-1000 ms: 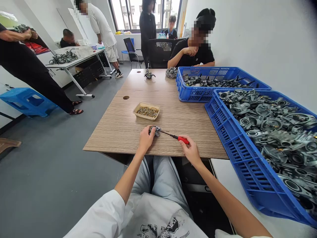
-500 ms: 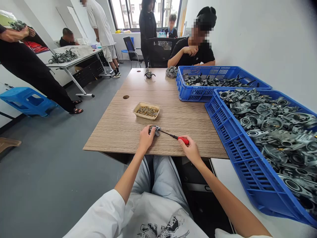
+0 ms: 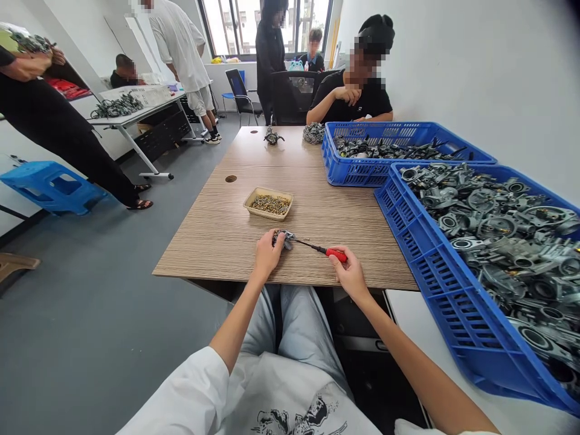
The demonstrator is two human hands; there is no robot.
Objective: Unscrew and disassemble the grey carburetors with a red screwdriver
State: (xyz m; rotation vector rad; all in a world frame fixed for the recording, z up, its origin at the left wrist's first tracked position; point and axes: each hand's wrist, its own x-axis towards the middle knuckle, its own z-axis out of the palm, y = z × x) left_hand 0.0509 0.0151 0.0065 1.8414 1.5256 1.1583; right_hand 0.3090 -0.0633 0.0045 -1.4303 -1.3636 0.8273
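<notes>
Wood-grain table (image 3: 344, 211), mid-frame. Left hand (image 3: 268, 254) grips metal part (image 3: 288, 240) just below centre; right hand (image 3: 351, 277) holds red-handled screwdriver (image 3: 336, 254), tip at part. Blue crates (image 3: 419, 275) right, white table (image 3: 156, 105) upper left, window (image 3: 247, 27) top centre.

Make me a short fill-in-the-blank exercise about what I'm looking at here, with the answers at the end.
While the left hand holds a metal part, the right hand grips a red-handled ____.

The near crate and the far crate are both colored ____.

The person seated behind the far crate wears a ____ shirt.

Missing words: screwdriver; blue; black.
</notes>
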